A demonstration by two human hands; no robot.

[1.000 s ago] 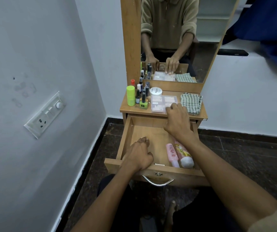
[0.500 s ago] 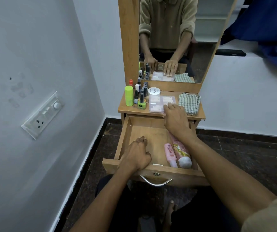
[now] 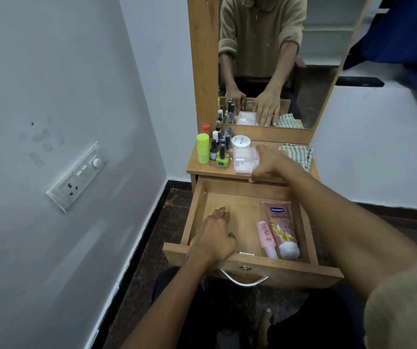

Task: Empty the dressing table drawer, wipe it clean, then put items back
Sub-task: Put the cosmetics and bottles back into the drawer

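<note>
The wooden drawer (image 3: 194,212) of the dressing table is pulled out. A pink Vaseline tube (image 3: 279,222) and a smaller pink tube (image 3: 266,235) lie side by side in its right half. My left hand (image 3: 215,238) rests on the drawer floor at the front left, fingers curled, with nothing visible in it. My right hand (image 3: 272,165) lies over the right part of a clear plastic box (image 3: 244,159) on the tabletop, fingers on top and thumb at the box's front edge.
On the tabletop stand a green bottle (image 3: 203,152), several nail polish bottles (image 3: 221,149) and a white jar (image 3: 240,141). A checked cloth (image 3: 299,154) lies at the right. A mirror (image 3: 303,59) rises behind. A switch panel (image 3: 76,177) is on the left wall.
My right hand has slid forward from the box's front edge onto its top. The left hand has stayed in the drawer. The camera has tilted slightly.
</note>
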